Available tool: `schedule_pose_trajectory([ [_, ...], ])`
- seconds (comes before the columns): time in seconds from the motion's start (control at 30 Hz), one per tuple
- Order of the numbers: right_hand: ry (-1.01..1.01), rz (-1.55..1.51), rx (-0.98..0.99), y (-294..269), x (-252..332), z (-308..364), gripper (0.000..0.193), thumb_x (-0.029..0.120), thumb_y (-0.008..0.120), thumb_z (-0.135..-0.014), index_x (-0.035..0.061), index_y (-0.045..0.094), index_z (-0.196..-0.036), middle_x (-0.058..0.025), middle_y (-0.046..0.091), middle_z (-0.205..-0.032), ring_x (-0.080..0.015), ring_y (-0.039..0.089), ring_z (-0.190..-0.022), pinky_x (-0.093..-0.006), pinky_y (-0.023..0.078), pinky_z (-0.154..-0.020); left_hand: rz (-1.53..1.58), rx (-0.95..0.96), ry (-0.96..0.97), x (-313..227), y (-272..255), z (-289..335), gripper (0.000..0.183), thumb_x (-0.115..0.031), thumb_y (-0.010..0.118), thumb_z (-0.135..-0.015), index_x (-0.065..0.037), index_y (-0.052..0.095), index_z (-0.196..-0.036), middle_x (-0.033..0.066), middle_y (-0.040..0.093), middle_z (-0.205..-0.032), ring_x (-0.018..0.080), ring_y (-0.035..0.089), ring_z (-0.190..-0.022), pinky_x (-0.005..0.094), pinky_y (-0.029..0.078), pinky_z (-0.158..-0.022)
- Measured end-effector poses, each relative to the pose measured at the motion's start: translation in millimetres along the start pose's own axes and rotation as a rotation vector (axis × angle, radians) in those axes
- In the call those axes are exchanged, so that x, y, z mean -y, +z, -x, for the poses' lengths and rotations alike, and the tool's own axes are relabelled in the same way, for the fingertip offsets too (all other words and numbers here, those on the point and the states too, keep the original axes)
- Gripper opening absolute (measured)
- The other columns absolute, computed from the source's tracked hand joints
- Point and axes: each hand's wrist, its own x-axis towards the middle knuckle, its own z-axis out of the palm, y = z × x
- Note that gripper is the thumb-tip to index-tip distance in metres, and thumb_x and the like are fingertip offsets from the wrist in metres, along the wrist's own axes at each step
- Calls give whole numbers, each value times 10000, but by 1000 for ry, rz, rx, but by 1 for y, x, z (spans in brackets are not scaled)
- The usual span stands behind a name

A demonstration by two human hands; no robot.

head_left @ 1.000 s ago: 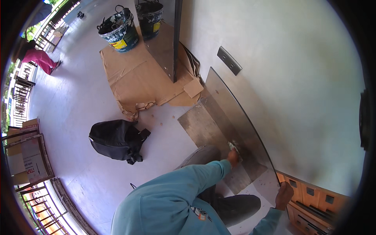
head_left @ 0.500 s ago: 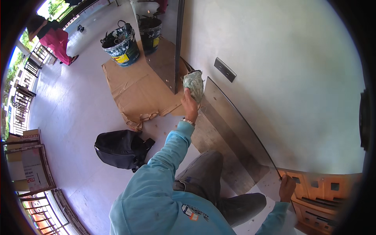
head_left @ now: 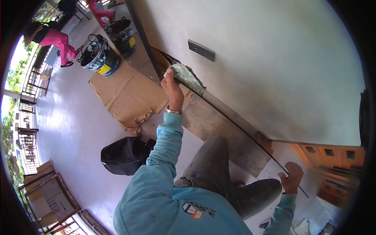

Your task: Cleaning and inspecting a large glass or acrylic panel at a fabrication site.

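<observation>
A thin glass panel (head_left: 243,135) stands nearly edge-on, its dark edge slanting from upper middle to lower right. At its far end my left hand (head_left: 173,93) is closed on a crumpled grey-green rag (head_left: 188,77) folded over the edge, the thumb showing on the near side. My right hand (head_left: 291,177) grips the panel's edge near its other end, fingers curled and partly hidden. Beneath the panel lies a worn brownish board (head_left: 211,127). My bent knees are just beside it.
Flattened cardboard (head_left: 125,94) lies left of the panel, with a paint-splashed bucket (head_left: 100,56) behind it. A mirror-like sheet (head_left: 137,51) leans by the wall with its socket (head_left: 201,50). A black bag (head_left: 123,156) rests on the floor. A person (head_left: 56,41) stands far left; wooden furniture (head_left: 329,156) is right.
The glass panel has swung from a slanted face view to nearly edge-on. My left hand and the rag have come onto its far edge; my right hand still grips the near end. The view has turned.
</observation>
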Motion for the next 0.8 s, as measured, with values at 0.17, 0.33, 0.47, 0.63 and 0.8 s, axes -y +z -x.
schedule_pose_trajectory([
  [0.17, 103, 70, 131, -2, 21, 3, 416, 456, 647, -789, 66, 533, -695, -68, 580, -774, -262, 536, -661, -393, 402, -600, 64, -3, 5, -5, -19, -6, 367, -347, 459, -958, -18, 621, -978, 58, 625, -835, 148, 594, -762, 283, 475, -694],
  [0.33, 12, 101, 131, -1, 22, 14, 424, 463, 600, -807, 88, 477, -655, -54, 547, -737, -267, 528, -678, -397, 409, -694, 233, 23, -27, 1, -44, 2, 380, -300, 447, -969, 29, 623, -901, 68, 616, -780, 144, 583, -709, 288, 482, -652],
  [0.47, -3, 102, 125, -4, 20, 26, 444, 487, 567, -838, 88, 489, -658, -52, 544, -733, -269, 531, -689, -407, 414, -719, 29, -61, 35, -19, -47, 21, 393, -377, 394, -955, -58, 513, -758, 78, 511, -571, 183, 498, -498, 313, 434, -528],
  [0.63, -65, 125, 124, -13, 21, 27, 421, 459, 623, -801, 70, 530, -667, -63, 535, -697, -265, 529, -645, -421, 443, -715, 251, 6, -121, -25, -67, 32, 370, -373, 449, -943, -32, 573, -869, 82, 547, -622, 177, 532, -509, 298, 447, -496],
  [0.8, -35, 79, 141, -14, 22, 8, 387, 406, 690, -739, 68, 526, -646, -59, 498, -654, -268, 512, -613, -386, 436, -617, 184, -37, -197, -52, -66, 35, 397, -398, 411, -936, -53, 520, -773, 74, 504, -594, 180, 470, -521, 322, 413, -566],
])
